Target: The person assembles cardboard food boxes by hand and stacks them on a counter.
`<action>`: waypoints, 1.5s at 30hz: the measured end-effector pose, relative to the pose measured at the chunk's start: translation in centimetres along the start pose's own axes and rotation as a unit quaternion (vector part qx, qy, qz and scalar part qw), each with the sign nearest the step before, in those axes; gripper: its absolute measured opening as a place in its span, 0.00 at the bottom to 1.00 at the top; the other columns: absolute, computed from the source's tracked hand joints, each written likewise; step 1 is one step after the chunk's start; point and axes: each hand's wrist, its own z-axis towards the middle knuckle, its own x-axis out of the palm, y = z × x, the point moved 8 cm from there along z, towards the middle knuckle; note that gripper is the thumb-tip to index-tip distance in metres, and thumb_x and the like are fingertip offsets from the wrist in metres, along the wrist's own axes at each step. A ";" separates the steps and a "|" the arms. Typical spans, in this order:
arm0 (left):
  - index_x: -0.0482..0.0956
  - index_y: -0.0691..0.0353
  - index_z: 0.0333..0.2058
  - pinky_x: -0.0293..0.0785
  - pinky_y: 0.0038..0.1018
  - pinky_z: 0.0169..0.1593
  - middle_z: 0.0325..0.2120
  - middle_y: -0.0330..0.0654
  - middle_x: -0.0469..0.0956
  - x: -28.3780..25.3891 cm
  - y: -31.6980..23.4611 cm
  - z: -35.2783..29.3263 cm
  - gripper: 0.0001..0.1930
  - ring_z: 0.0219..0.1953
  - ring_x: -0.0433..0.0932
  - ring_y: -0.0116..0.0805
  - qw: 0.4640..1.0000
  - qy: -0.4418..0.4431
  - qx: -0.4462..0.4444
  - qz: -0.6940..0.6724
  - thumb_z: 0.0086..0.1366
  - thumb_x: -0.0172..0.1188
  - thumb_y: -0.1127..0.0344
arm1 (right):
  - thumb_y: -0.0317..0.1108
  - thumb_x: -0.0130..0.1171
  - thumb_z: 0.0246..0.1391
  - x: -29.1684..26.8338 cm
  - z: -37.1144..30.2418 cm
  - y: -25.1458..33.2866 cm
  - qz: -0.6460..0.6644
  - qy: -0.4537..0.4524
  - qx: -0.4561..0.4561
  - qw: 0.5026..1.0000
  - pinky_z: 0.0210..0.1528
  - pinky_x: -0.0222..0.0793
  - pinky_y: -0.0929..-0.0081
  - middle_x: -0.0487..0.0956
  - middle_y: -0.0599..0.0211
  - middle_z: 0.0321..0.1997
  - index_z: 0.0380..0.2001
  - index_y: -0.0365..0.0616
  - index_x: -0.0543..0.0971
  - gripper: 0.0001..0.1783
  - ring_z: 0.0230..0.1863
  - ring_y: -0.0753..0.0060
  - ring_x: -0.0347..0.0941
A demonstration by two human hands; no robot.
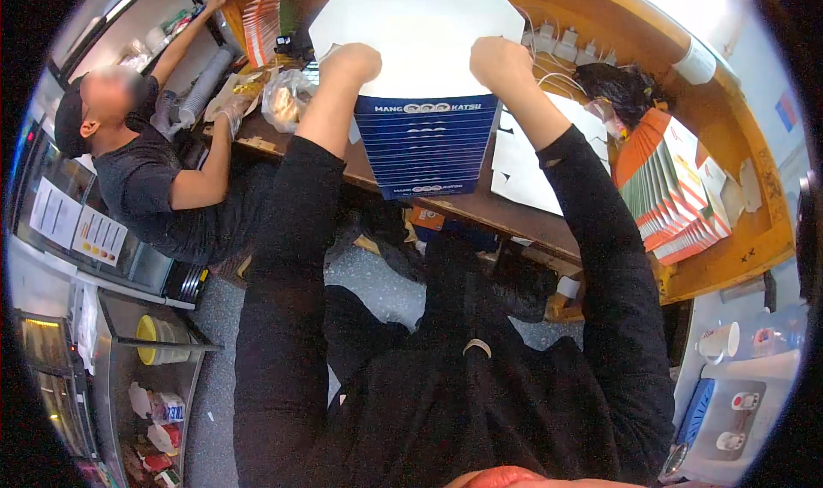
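Stack of blue cartons [426, 149]: nested, patterned blue front facing the wearer, white inside uppermost; held in front of the wearer at the near edge of the brown table [525, 220]. Whether its base rests on the table cannot be told.
Left hand [353, 66]: fist-like, fingers curled closed on the left side of the white upper part; fingertips hidden.
Right hand [502, 63]: fingers likewise folded closed on the opposite side, roughly level with the left; tips out of sight.
Right of stack: flat white sheets [536, 175] on the table, then upright orange-and-white folded cartons [669, 184], leaning in a row.
Behind, right: black plastic bag [613, 92]; near it, white plugs [566, 44] with cables, along the wooden shelf unit [716, 137].
Left of stack: clear plastic bag [289, 98], contents indistinct.
Co-worker [146, 175]: dark cap and T-shirt, one arm raised to the shelf unit's edge, other hand lowered near the clear plastic bag.
Lower left: metal rack [163, 344] holding a yellow round tub [149, 338].
Far right: white paper cup [718, 341].
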 end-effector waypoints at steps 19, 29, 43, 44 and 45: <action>0.77 0.67 0.29 0.72 0.38 0.40 0.31 0.58 0.75 0.9 -2.2 -2.3 0.16 0.34 0.76 0.52 0.983 0.021 0.129 0.127 0.53 0.40 0.67 | 0.50 0.37 0.54 3.2 -2.2 -3.2 0.406 0.056 0.129 0.903 0.33 0.71 0.64 0.75 0.44 0.27 0.29 0.32 0.76 0.29 0.31 0.54 0.74; 0.74 0.70 0.38 0.66 0.38 0.44 0.37 0.58 0.73 -10.9 -6.5 -14.8 0.22 0.41 0.72 0.51 0.880 -0.376 -0.037 -0.289 0.59 0.44 0.54 | 0.60 0.57 0.38 13.7 -22.3 -27.8 -0.096 0.089 0.449 0.884 0.46 0.63 0.57 0.65 0.49 0.51 0.43 0.34 0.71 0.39 0.52 0.51 0.61; 0.52 0.80 0.51 0.58 0.41 0.54 0.52 0.70 0.52 15.3 -24.8 -16.6 0.37 0.51 0.59 0.63 0.939 0.020 0.132 -0.316 0.54 0.53 0.54 | 0.54 0.63 0.33 12.4 -21.9 -26.1 -0.098 0.000 0.434 0.895 0.44 0.64 0.58 0.70 0.50 0.44 0.36 0.33 0.73 0.34 0.47 0.50 0.65; 0.53 0.80 0.51 0.59 0.41 0.54 0.52 0.69 0.53 15.5 -25.0 -16.7 0.36 0.51 0.59 0.62 0.942 0.023 0.130 -0.308 0.54 0.53 0.55 | 0.52 0.64 0.33 12.1 -21.8 -26.2 -0.117 -0.009 0.435 0.893 0.42 0.66 0.59 0.71 0.55 0.43 0.38 0.36 0.72 0.33 0.45 0.53 0.67; 0.54 0.79 0.51 0.60 0.41 0.53 0.52 0.68 0.54 15.7 -25.1 -16.7 0.36 0.52 0.59 0.61 0.945 0.026 0.128 -0.301 0.54 0.54 0.55 | 0.52 0.64 0.33 12.4 -21.7 -26.8 -0.117 -0.010 0.435 0.893 0.42 0.66 0.59 0.71 0.55 0.43 0.38 0.36 0.72 0.33 0.45 0.53 0.67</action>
